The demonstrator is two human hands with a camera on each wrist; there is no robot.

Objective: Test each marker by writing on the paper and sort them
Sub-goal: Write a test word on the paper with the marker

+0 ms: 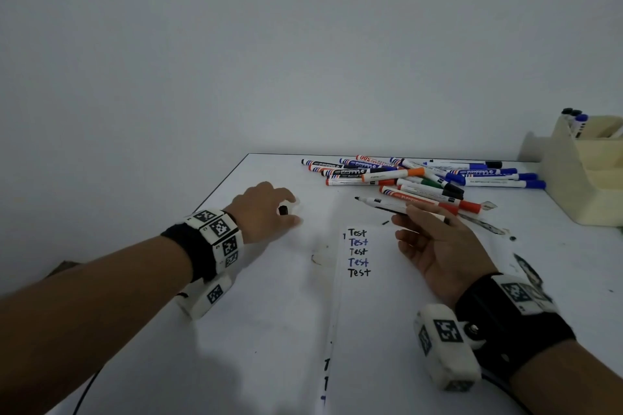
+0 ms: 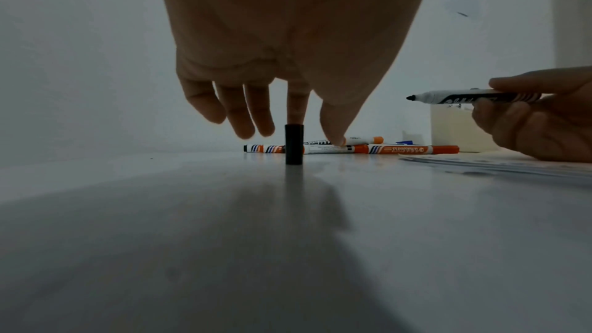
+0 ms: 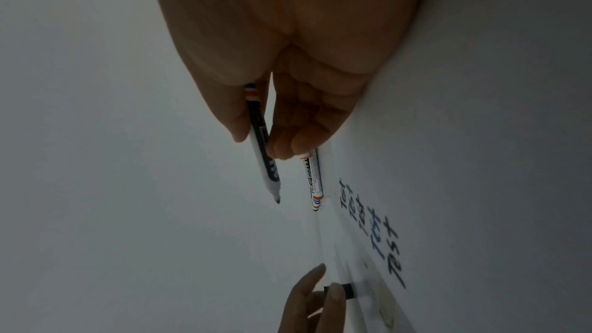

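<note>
Right hand (image 1: 438,246): pinches uncapped black marker (image 1: 387,205) above the paper (image 1: 371,313).
Left hand (image 2: 288,60): fingers spread, index tip atop upright black cap (image 2: 294,144) on bench (image 2: 192,237).
Marker pile (image 1: 421,178): beyond paper.

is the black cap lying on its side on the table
No, the black cap stands upright on the table, right under the left hand, whose fingertips hover just above it without closing around it.
</note>
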